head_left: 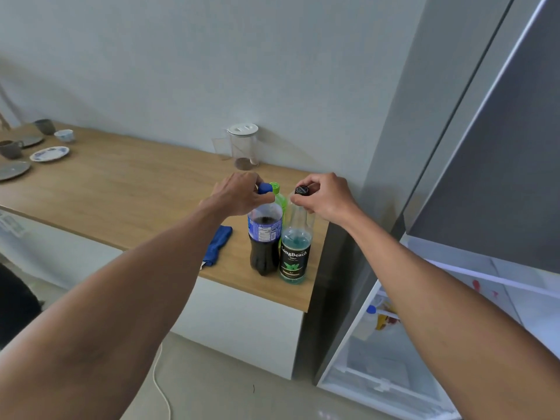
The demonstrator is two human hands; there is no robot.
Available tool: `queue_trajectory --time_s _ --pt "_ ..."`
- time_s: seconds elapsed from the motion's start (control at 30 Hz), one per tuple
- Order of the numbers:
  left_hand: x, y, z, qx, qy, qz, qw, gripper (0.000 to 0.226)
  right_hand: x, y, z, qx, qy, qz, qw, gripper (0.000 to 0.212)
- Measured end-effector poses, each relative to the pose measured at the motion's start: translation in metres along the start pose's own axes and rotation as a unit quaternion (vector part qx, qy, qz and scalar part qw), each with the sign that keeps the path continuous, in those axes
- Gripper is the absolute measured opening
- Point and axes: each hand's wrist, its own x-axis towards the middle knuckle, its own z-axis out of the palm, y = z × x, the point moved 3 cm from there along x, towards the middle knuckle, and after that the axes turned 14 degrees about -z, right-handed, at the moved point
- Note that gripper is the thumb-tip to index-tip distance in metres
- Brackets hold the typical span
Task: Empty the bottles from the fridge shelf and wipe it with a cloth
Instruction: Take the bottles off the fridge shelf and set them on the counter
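Three bottles stand bunched together at the right end of the wooden table (121, 189), close to its front edge and right beside the fridge. The cola bottle (264, 237), dark inside with a blue cap and blue label, is on the left. The mint syrup bottle (295, 253), with blue-green liquid, a black label and a black cap, is on the right, touching or almost touching the cola. Behind and between those two peeks the green bottle (280, 197), of which only the green cap and shoulder show.

The left hand (239, 194) has its grip closed around the neck and cap of the cola bottle. The right hand (325, 195) has its grip closed on the cap and neck of the mint syrup bottle, thumb in front. Both bottles sit upright with their bases on the table.

One blue cloth (216, 245) lies crumpled just left of the cola bottle, its near end hanging slightly over the front edge. Against the wall behind the bottles stands one clear pitcher (244, 150) with a white lid.

At the far left end are two grey cups, one small white cup, and three plates: two grey, one white with a blue pattern.

On the right the fridge door (378, 353) stands open, one small blue-capped bottle in its door rack. The fridge shelf (515, 283) carries red smears.
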Motion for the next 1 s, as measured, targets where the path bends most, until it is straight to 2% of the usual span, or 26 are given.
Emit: queue_trajectory --time_s 0.27,0.73,1.0 --pt "0.012 0.006 0.004 0.004 -0.018 -0.003 1.0 0.029 0.008 0.006 0.001 -0.041 -0.016 -0.002 0.999 0.03" --pt "0.003 -0.002 0.0 -0.078 -0.034 -0.006 0.996 0.031 0.009 0.006 0.0 -0.032 -0.022 0.016 0.999 0.04" --pt "-0.027 -0.007 -0.003 -0.173 -0.051 -0.05 0.982 0.058 -0.019 0.008 0.0 -0.004 0.003 0.038 0.999 0.066"
